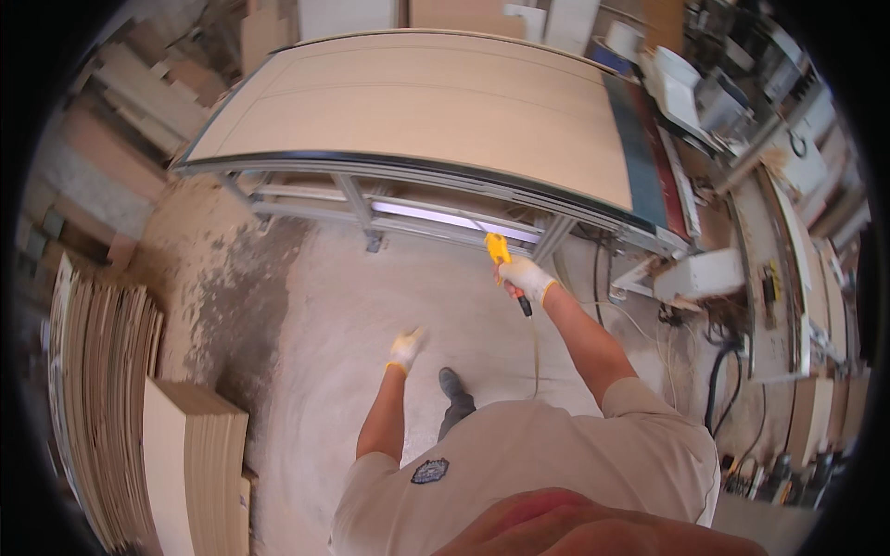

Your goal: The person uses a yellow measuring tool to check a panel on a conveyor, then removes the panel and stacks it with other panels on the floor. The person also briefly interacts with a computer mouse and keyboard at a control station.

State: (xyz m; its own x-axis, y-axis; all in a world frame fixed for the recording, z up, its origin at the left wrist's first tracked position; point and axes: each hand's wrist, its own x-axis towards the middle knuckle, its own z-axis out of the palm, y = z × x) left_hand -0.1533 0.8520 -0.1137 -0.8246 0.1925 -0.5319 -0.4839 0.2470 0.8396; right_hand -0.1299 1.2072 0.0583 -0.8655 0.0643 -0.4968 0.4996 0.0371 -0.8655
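A: Shirt (pixel 556 454) nearest of all, beige, with a small dark shield-shaped badge (pixel 430 471) on the chest, well short of the big worktop (pixel 417 111). No other label shows that I can make out.

B: And the hands?

A: Both gloved in white with yellow cuffs. The right hand (pixel 526 278) is clenched round a yellow air blow gun (pixel 501 255), nozzle aimed up at the metal frame (pixel 371 199) under the worktop. A thin hose (pixel 536 343) trails from its black tail down toward the floor (pixel 371 296), which is likely why the arm is held out, keeping the line clear of the body.

B: The left one?

A: The left hand (pixel 407 348) hangs free on the near side of the worktop, grasping nothing, fingers loose and blurred.

B: So the gun sits where?

A: Just in front of the worktop's front edge, near its right half. The worktop carries a large pale sheet laid flat, presumably so the machine can work its face.

B: Further off?

A: Left of the worktop, pale cut boards (pixel 111 389) stand on edge in a stack, easy to pull one by one. Right of it, a machine bench (pixel 779 278) with dark cables (pixel 718 380). Behind the worktop, more panels (pixel 148 93) lean.
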